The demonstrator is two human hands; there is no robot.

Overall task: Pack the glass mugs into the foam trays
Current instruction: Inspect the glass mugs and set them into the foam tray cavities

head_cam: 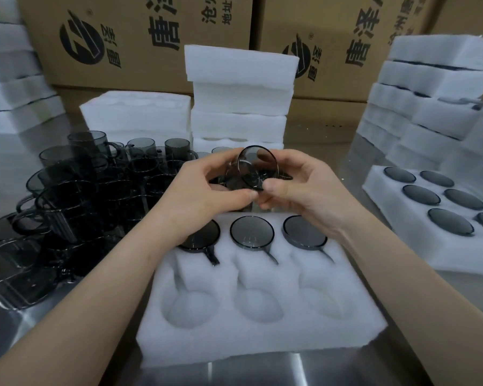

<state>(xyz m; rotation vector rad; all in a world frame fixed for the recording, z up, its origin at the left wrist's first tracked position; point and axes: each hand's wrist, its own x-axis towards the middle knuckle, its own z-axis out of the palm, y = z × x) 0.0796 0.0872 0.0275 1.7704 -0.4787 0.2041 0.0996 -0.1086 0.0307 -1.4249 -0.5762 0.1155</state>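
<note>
Both hands hold one smoky grey glass mug tilted in the air above the far edge of the white foam tray. My left hand grips its left side, and my right hand pinches its near rim and handle. In the tray's far row sit three mugs, bases up, with their handles pointing towards me. The near row has three bare pockets. A crowd of loose grey mugs stands on the steel table at the left.
At the right lies a foam tray filled with mugs. Stacks of white foam trays rise behind the hands, at the far left and at the right. Printed cardboard boxes wall the back.
</note>
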